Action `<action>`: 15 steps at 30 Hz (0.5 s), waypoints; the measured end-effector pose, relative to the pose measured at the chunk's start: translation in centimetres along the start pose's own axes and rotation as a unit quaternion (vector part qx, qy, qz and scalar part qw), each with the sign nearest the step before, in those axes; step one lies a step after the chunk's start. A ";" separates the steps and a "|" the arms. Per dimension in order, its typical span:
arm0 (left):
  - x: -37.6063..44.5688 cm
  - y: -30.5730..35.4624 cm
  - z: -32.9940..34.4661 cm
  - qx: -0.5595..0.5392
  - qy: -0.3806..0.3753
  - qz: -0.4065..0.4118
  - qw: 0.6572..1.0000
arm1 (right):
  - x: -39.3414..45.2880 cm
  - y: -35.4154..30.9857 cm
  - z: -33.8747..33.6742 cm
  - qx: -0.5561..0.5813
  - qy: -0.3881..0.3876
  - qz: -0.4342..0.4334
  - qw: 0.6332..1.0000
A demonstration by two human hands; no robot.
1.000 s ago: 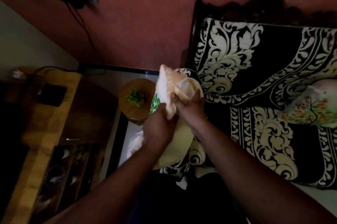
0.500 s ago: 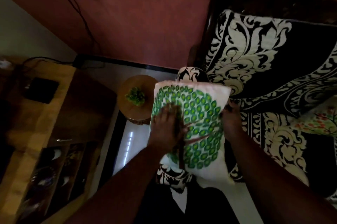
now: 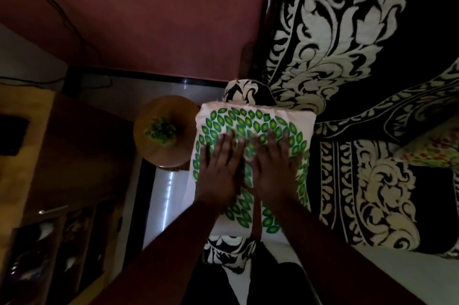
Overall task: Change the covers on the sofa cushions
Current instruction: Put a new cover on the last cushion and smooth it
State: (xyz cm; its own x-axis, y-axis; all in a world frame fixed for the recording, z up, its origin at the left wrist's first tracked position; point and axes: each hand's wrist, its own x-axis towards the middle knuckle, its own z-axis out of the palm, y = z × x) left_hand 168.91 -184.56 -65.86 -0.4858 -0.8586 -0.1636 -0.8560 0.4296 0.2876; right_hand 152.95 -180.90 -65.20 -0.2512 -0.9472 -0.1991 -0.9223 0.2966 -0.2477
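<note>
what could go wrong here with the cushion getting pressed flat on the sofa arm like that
The green-leaf cushion appears to rest on the narrow sofa arm, overhanging toward the floor; a hard push from the left hand or right hand could tip it off. The round wooden stool with the small green plant stands right beside it, so a sliding cushion might knock the plant. The room is dim, so wrinkles may go unnoticed.
</note>
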 end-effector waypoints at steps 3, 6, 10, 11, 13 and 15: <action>1.1 -1.2 2.0 0.002 -0.029 0.019 0.999 | 0.8 0.0 3.1 -0.060 -0.031 -0.013 0.998; 4.4 -3.0 4.0 0.026 -0.035 -0.009 0.999 | 5.4 0.3 4.9 -0.085 -0.027 -0.026 0.996; 11.1 -5.7 5.2 0.014 -0.037 -0.076 0.996 | 13.2 -0.5 6.1 -0.077 -0.031 -0.019 0.996; 11.7 -6.0 5.4 0.008 -0.040 -0.082 0.996 | 14.0 -0.6 6.1 -0.067 -0.035 -0.007 0.997; 10.2 -5.9 6.5 0.007 -0.023 -0.077 0.997 | 12.4 -0.1 6.8 -0.048 -0.042 -0.003 0.998; 5.3 -4.0 7.5 0.016 0.003 -0.028 0.999 | 6.4 1.2 7.8 -0.021 -0.085 0.010 0.996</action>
State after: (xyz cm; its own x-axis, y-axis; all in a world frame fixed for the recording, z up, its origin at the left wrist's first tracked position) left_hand 168.44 -188.70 -74.93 -0.4366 -0.8828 -0.1733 -0.8869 0.3900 0.2477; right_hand 152.52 -185.69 -74.16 -0.2187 -0.9059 -0.3627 -0.9301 0.3059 -0.2034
